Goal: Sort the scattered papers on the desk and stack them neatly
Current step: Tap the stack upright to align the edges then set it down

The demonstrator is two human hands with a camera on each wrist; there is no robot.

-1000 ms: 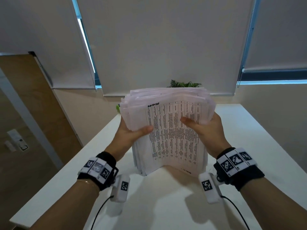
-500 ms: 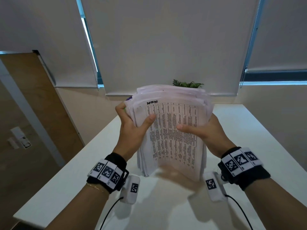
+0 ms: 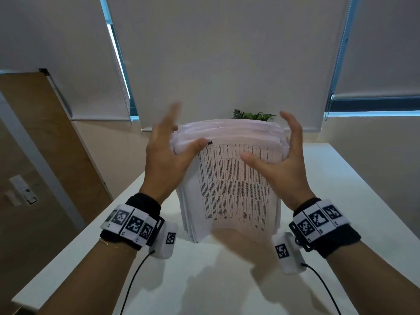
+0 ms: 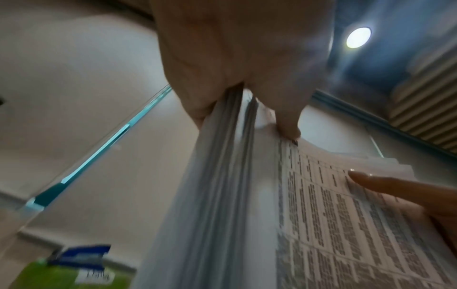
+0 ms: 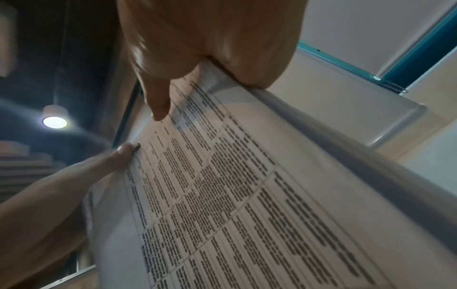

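Observation:
A thick stack of printed papers (image 3: 234,185) stands upright on its bottom edge on the white desk (image 3: 227,280), its top sheet a dense table of text. My left hand (image 3: 175,137) flanks the stack's upper left side with fingers spread straight and blurred, thumb on the front page. My right hand (image 3: 286,144) flanks the upper right side the same way. In the left wrist view the stack's edge (image 4: 222,195) runs up into my left hand (image 4: 247,78). The right wrist view shows the front page (image 5: 247,195) under my right hand (image 5: 197,58).
A small green plant (image 3: 252,115) stands behind the stack at the desk's far edge, below roller blinds. A green and blue box (image 4: 61,273) lies low in the left wrist view. The desk's left edge (image 3: 75,251) drops toward a wooden door.
Both hands slid up from the stack's middle toward its top corners. Their fingers, curled round the papers before, are now spread straight. The stack stays upright on the desk.

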